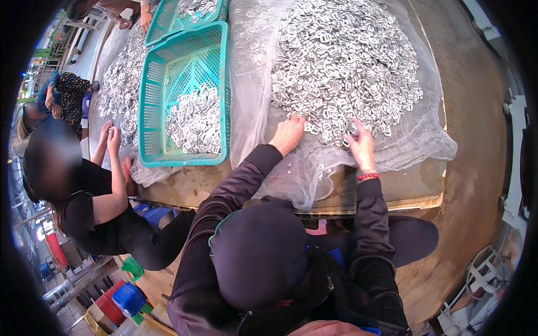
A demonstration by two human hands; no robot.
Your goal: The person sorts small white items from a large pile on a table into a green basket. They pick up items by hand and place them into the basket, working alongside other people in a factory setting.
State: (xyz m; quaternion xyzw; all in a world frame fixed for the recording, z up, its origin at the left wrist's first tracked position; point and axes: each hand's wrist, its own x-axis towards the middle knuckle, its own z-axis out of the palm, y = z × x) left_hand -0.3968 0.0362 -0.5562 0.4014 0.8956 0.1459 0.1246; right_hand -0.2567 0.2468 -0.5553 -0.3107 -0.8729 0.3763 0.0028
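Observation:
A broad heap of small silver metal buckles lies on a pale mesh cloth on the table. At the heap's near left edge is my left hand, back upward, its fingers curled down beside the buckles. Whatever those fingers hold, if anything, is hidden. My right hand, with a red bracelet at the wrist, is at the near edge of the heap. Its thumb and fingers close around a small silver buckle. Several loose buckles lie between the two hands.
Left of the heap stands a teal plastic basket partly filled with buckles, with another teal basket behind it. A person in black sits at my left, hands raised near a second buckle pile. The mesh cloth hangs near the table's front edge.

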